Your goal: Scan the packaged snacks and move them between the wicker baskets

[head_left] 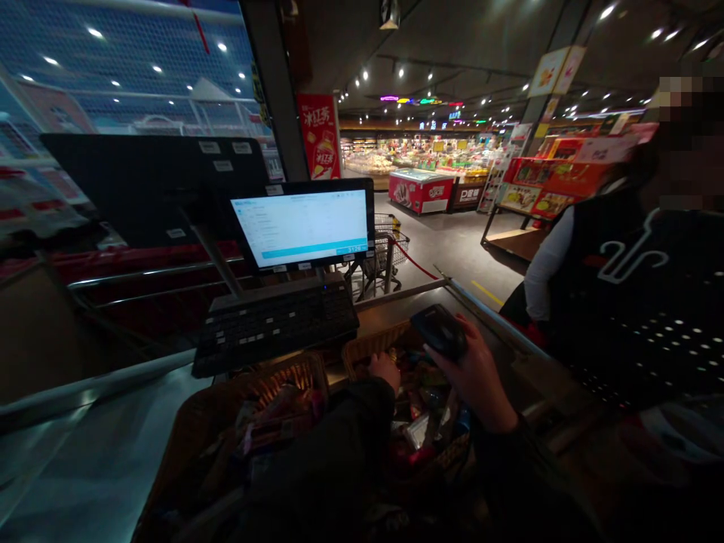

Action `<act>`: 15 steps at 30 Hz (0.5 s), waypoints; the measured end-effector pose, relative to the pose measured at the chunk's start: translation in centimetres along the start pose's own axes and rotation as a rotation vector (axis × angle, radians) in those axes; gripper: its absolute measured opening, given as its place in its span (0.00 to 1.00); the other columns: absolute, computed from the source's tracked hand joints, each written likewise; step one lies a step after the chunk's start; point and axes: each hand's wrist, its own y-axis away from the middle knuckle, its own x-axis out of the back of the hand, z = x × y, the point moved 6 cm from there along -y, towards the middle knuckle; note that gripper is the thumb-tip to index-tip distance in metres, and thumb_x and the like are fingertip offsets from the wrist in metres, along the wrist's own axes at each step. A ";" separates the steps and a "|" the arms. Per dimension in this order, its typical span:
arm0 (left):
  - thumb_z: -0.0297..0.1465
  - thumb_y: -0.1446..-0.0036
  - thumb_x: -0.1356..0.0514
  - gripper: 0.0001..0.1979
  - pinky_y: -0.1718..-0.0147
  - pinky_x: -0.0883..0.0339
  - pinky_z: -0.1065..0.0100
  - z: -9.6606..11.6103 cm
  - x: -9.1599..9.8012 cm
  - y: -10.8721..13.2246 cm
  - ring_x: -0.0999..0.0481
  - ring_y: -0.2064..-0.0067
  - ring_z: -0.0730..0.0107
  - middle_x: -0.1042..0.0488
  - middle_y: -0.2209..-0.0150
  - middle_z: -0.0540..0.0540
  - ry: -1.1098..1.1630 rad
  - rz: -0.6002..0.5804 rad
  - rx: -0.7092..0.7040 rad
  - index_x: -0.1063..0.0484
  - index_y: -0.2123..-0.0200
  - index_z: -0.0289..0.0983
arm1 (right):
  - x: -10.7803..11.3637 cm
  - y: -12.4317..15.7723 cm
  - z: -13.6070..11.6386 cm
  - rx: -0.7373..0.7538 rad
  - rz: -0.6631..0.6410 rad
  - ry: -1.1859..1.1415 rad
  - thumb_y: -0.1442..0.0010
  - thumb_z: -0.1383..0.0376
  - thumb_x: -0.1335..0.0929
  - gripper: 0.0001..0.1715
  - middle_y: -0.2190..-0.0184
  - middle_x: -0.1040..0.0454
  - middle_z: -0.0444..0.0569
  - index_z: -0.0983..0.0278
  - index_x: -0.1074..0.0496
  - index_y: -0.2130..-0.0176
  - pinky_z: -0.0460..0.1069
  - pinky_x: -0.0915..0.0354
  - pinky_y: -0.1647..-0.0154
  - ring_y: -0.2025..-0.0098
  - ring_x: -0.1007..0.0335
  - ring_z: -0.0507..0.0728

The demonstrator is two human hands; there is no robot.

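Note:
My right hand [477, 369] is wrapped round a black handheld barcode scanner [440, 332], held above the right wicker basket [362, 347]. Inside that basket lie small packaged goods [419, 430] in mixed colours. My left hand [385, 369] reaches down at the basket's far side, its fingers curled among the packets; what they hold, if anything, is too dark to make out. A second wicker basket [186, 430] with more small packets [277, 422] sits to the left, partly covered by my left sleeve.
Beyond the baskets stand a black keyboard [277, 320] and a lit checkout screen [302, 226]. A metal counter [96, 452] extends left. At the right a person in a dark vest [633, 279] stands close to the counter. A shopping cart [381, 253] is behind the screen.

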 end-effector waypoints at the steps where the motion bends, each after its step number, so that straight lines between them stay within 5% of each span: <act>1: 0.27 0.35 0.51 0.20 0.44 0.46 0.52 0.1 0.1 -0.1 0.34 0.42 0.50 0.26 0.46 0.30 -0.004 0.002 -0.002 0.25 0.46 0.32 | -0.1 -0.1 0.1 -0.002 -0.001 -0.004 0.42 0.56 0.29 0.22 0.46 0.25 0.60 0.63 0.24 0.50 0.69 0.39 0.37 0.35 0.38 0.73; 9: 0.24 0.34 0.52 0.19 0.46 0.40 0.53 -0.2 1.9 -0.1 0.28 0.44 0.53 0.21 0.51 0.33 0.018 0.012 0.012 0.22 0.53 0.32 | 0.2 0.0 0.3 -0.005 0.010 -0.012 0.43 0.57 0.29 0.22 0.47 0.25 0.60 0.63 0.24 0.51 0.70 0.38 0.38 0.35 0.38 0.73; 15: 0.26 0.40 0.43 0.13 0.46 0.35 0.51 -1.2 5.9 0.8 0.28 0.42 0.51 0.23 0.47 0.34 0.067 0.113 -0.026 0.20 0.56 0.34 | 1.2 0.2 0.2 0.000 0.042 0.024 0.41 0.56 0.29 0.21 0.47 0.25 0.58 0.62 0.23 0.51 0.68 0.38 0.37 0.35 0.38 0.71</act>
